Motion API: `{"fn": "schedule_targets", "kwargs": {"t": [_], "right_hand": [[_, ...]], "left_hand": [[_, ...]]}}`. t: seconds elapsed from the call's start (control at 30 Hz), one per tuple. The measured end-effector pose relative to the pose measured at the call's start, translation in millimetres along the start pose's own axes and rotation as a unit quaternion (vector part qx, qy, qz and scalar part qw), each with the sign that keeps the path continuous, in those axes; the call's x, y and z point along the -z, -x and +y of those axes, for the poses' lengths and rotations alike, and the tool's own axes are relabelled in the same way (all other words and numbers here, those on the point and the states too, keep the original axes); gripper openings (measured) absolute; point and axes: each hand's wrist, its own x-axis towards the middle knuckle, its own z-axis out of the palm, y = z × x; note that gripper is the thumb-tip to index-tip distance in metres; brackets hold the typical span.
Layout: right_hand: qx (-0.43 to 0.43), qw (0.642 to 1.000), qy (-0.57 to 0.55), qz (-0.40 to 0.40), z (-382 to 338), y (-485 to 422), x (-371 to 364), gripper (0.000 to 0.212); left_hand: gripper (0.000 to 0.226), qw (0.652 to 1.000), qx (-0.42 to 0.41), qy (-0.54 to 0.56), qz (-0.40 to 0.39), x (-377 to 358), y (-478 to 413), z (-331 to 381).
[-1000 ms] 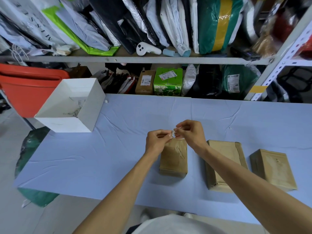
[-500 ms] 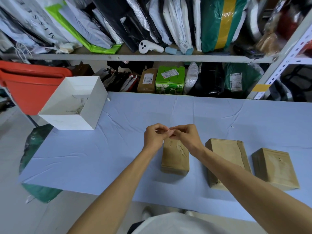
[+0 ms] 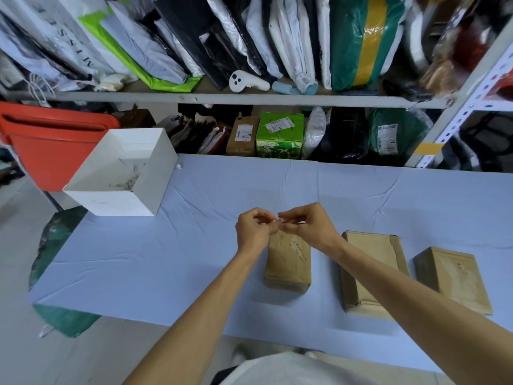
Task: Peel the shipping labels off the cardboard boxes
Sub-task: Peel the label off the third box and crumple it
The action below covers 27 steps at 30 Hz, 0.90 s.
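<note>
Three brown cardboard boxes lie on the pale blue table: a small one (image 3: 288,262) in the middle, a larger one (image 3: 372,254) to its right, and a third (image 3: 455,276) at far right. Their tops show torn paper marks and no whole label. My left hand (image 3: 254,230) and my right hand (image 3: 308,226) meet just above the far end of the middle box. Both pinch a small white scrap of label (image 3: 279,219) between their fingertips. The scrap is tiny and mostly hidden by my fingers.
An open white box (image 3: 147,190) with bits of paper inside stands at the table's far left, with a red bin (image 3: 50,145) beyond it. Shelves packed with parcels and bags (image 3: 277,134) run along the back edge. A green bag (image 3: 55,245) lies on the floor at left.
The visible white scrap between my fingertips has shrunk as both hands closed together on it. The hands stay above the middle box. The boxes have not moved.
</note>
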Motion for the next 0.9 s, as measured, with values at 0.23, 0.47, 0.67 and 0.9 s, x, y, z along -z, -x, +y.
{"fn": "schedule_targets", "kwargs": {"t": [0.23, 0.47, 0.67, 0.9], "right_hand": [[0.079, 0.989, 0.121, 0.000, -7.9, 0.0, 6.0, 0.015], [0.096, 0.982, 0.165, 0.007, -11.5, 1.8, -0.2, 0.013], [0.060, 0.986, 0.153, 0.013, -6.2, -0.1, -4.0, 0.012], [0.036, 0.996, 0.005, 0.081, -7.1, 0.2, -5.4, 0.008]], "left_hand": [[0.005, 0.993, 0.039, 0.096, -0.064, 4.4, -0.1, 0.4], [0.010, 0.983, 0.054, 0.128, -0.121, 6.5, 1.4, -0.8], [0.005, 0.993, 0.021, 0.050, -0.101, 3.2, -0.1, -0.9], [0.013, 0.998, 0.014, 0.012, -0.058, -4.2, -6.9, 7.7]]}}
